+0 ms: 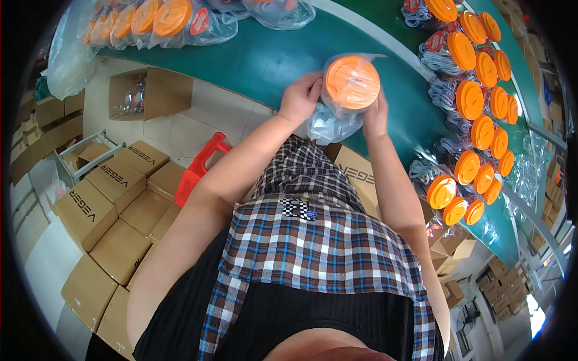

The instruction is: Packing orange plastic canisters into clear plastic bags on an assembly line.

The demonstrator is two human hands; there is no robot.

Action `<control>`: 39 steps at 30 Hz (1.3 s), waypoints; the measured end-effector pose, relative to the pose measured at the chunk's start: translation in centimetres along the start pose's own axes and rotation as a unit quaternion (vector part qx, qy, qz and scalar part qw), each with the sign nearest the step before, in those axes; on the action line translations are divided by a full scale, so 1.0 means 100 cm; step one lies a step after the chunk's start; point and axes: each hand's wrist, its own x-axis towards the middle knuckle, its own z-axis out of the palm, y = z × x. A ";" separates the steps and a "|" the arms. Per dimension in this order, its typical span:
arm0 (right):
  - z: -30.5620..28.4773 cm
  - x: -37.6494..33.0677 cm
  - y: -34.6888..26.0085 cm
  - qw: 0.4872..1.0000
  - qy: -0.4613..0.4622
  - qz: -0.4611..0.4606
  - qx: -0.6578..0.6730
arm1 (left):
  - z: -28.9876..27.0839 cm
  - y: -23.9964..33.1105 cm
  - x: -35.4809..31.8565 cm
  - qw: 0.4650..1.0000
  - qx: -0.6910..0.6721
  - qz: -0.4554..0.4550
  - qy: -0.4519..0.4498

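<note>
In front of me at the table's near edge is a round orange-lidded container point(352, 82) inside a clear plastic bag. My left hand point(300, 99) grips it from the left, its thumb and fingers at the bag's side. On the opposite side my right hand point(376, 117) holds it, with the fingers partly hidden behind the container. The loose, crumpled end of the bag point(332, 127) hangs toward me between my hands.
Rows of orange-lidded containers point(469, 100) with grey cable bundles stand on the green table point(265, 75) at right. Bagged ones point(171, 17) lie far left. Cardboard boxes point(114, 180) and a red plastic stool point(201, 168) are on the floor at left.
</note>
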 end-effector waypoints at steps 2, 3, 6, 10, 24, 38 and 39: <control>-0.005 -0.006 0.001 0.995 -0.010 -0.067 -0.067 | -0.008 0.005 0.001 1.000 0.017 -0.008 -0.011; -0.004 -0.010 0.003 0.992 -0.007 -0.123 -0.024 | -0.006 0.010 0.002 1.000 -0.010 0.004 0.000; 0.031 -0.022 0.029 0.982 0.029 0.066 0.172 | 0.004 0.026 0.001 0.994 -0.097 0.042 0.017; 0.083 -0.001 0.050 0.984 0.036 0.083 0.155 | -0.018 -0.015 0.016 0.991 -0.109 -0.057 0.042; 0.164 0.275 -0.127 0.653 0.071 -0.558 -0.508 | -0.159 -0.057 0.064 0.987 -0.107 -0.123 0.005; 0.106 0.151 -0.157 0.689 -0.022 -0.367 -0.624 | -0.183 0.005 -0.040 0.854 -0.293 -0.362 -0.230; 0.092 0.113 -0.152 0.693 -0.019 -0.307 -0.652 | -0.179 0.014 -0.040 0.852 -0.291 -0.366 -0.235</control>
